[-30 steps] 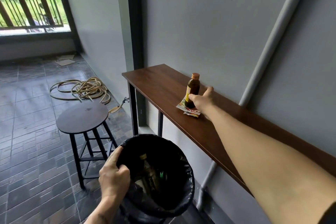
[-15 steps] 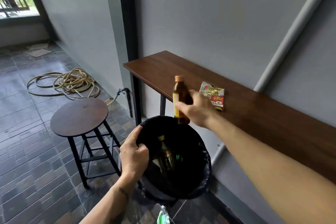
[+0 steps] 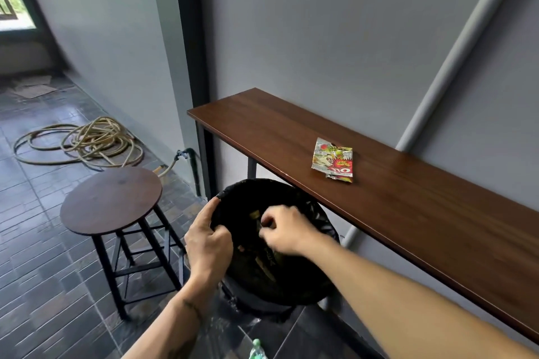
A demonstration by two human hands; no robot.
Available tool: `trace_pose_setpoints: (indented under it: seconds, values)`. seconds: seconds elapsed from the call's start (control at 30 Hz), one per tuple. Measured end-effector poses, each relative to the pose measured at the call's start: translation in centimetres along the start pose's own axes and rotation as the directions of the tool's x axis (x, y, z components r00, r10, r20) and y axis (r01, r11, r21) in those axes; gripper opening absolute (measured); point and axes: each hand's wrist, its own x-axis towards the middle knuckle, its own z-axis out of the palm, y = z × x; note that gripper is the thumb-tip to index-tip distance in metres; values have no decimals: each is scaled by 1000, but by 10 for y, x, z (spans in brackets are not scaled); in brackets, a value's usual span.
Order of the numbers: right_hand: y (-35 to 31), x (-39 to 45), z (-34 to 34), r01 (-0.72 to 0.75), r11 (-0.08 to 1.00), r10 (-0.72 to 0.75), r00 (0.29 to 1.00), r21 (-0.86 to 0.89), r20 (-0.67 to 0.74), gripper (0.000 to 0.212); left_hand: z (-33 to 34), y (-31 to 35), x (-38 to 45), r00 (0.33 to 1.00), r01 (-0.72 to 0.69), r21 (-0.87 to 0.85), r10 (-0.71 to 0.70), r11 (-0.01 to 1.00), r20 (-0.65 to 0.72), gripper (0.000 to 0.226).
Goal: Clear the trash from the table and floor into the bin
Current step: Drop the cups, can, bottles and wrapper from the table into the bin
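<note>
My left hand (image 3: pixel 207 239) grips the near rim of the black-lined bin (image 3: pixel 320 214), which stands on the floor against the wooden table (image 3: pixel 408 213). My right hand (image 3: pixel 285 230) hovers over the bin's mouth, blurred, its fingers loosely curled with nothing visible in them. Dark bottles (image 3: pixel 264 267) lie among the trash inside the bin. A crumpled colourful snack wrapper (image 3: pixel 334 160) lies flat on the table, just beyond the bin.
A round wooden stool (image 3: pixel 110 199) stands left of the bin. A coiled hose (image 3: pixel 84 140) lies on the tiled floor behind it. A green-and-white bottle (image 3: pixel 256 353) shows at the bottom edge. Cardboard scraps (image 3: pixel 32 89) lie far left.
My right hand lifted the brown bottle off the wrapper on the table and carried it down over the bin. The bottle is no longer seen in that hand. My left hand kept hold of the rim.
</note>
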Motion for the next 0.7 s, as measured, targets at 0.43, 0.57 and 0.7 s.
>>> trace_pose_setpoints:
  seconds: [0.43, 0.57, 0.7]
  values:
    - [53, 42, -111, -286, 922, 167, 902, -261, -398, 45, -7, 6, 5, 1000, 15, 50, -14, 999, -8, 75]
    - [46, 40, -105, -110, 959, -72, 798, -263, -598, 16, -11, 8, 6, 1000, 8, 66, -7, 998, -22, 74]
    - [-7, 9, -69, 240, 915, -393, 717, -326, -576, 16, -13, 6, 8, 999, 20, 74, -18, 997, -37, 71]
